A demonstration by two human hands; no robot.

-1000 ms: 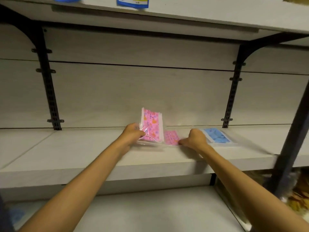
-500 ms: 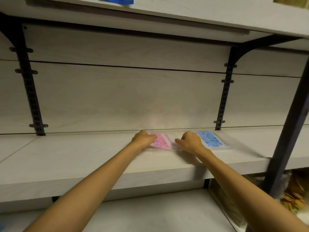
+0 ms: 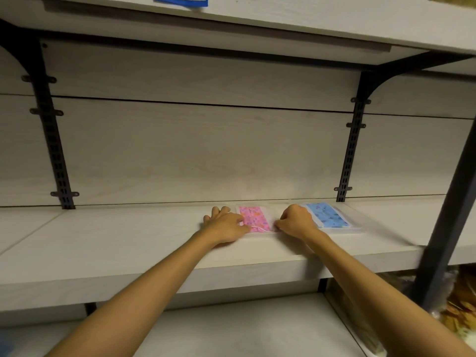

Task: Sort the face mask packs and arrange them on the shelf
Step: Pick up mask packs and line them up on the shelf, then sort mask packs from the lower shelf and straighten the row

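A pink patterned face mask pack (image 3: 253, 219) lies flat on the pale wooden shelf (image 3: 128, 238), near the back wall. To its right lies a blue patterned face mask pack (image 3: 328, 217), also flat. My left hand (image 3: 224, 225) rests on the shelf at the pink pack's left edge, with its fingers spread and its thumb touching the pack. My right hand (image 3: 296, 221) sits between the two packs, its curled fingers pinching the pink pack's near right edge and covering the blue pack's left end.
Black slotted uprights (image 3: 55, 150) (image 3: 351, 150) with brackets run up the back wall. A dark post (image 3: 448, 215) stands at the right front. Another shelf (image 3: 283, 14) hangs overhead with a blue label (image 3: 180, 0). A lower shelf (image 3: 244, 328) sits below, with yellowish packets (image 3: 461, 305) at the right.
The pink pack that my left hand held upright has been laid flat on the shelf. My left hand has let go and now lies spread beside it.
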